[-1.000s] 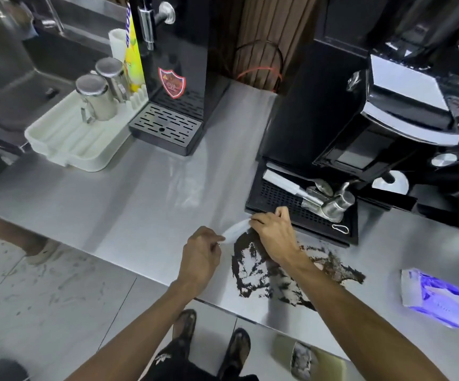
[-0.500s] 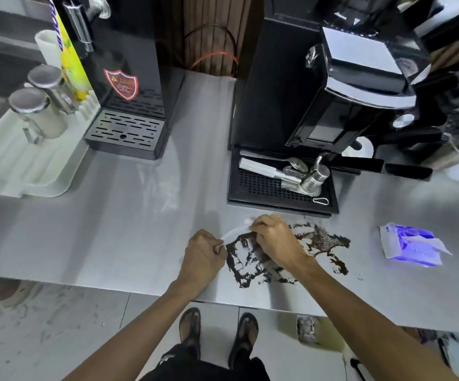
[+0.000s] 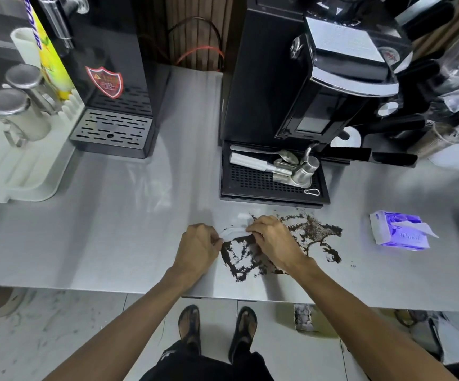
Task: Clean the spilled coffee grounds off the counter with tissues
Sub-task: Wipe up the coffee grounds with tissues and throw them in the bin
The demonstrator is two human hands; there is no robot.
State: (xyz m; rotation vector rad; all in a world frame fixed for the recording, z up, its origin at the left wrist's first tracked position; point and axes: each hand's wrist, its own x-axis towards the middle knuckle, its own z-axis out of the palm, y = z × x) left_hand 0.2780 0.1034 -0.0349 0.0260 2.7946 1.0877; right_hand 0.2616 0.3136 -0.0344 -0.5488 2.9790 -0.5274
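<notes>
Coffee grounds lie spilled in a dark, ragged patch on a steel counter, just in front of the black drip tray of a grinder. One person's two bare hands work at the patch's left edge w/ a white tissue stretched between them. Left hand, fingers curled, pinches the tissue's left end just left of the grounds; right hand pinches the other end, its fingers over the grounds' left part, palm down. Tissue sits at the patch's far-left margin, touching or just above the counter; can't tell which. Grounds spread to the right of the right hand, w/ thin trails toward the counter's front edge.

Well right of the grounds: a purple-and-white tissue pack, one sheet poking out. On the drip tray, behind the grounds: a spoon, a white-handled tool and a small metal pitcher. Far left of the grounds: a black dispenser w/ a red shield sticker and a slotted grate, then a cream drying rack holding two metal-lidded cups. Below the counter edge, near side of the grounds: sandalled feet on a tile floor.
</notes>
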